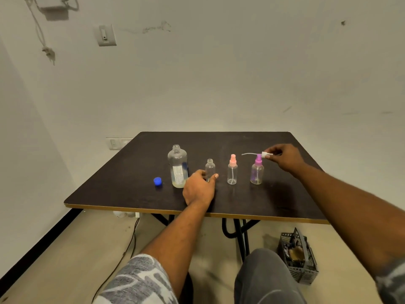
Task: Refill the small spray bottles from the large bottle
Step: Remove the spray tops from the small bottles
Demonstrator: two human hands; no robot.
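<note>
here, left hand (198,187) curls its fingers round the open small bottle (210,166), likely steadying it. right hand (285,157) pinches the spray head (265,155) aloft, presumably so the tube (249,153) stays clean

A dark table (241,194) on black legs stands before a scuffed off-white wall (219,73). A switch (105,35) and a dangling cord (41,36) hang upper left, with a socket (116,143) lower down. A grey basket (297,258) sits on the beige floor (87,249).

Grey-and-white patterned sleeves (140,279), dark grey trousers (265,277).
</note>
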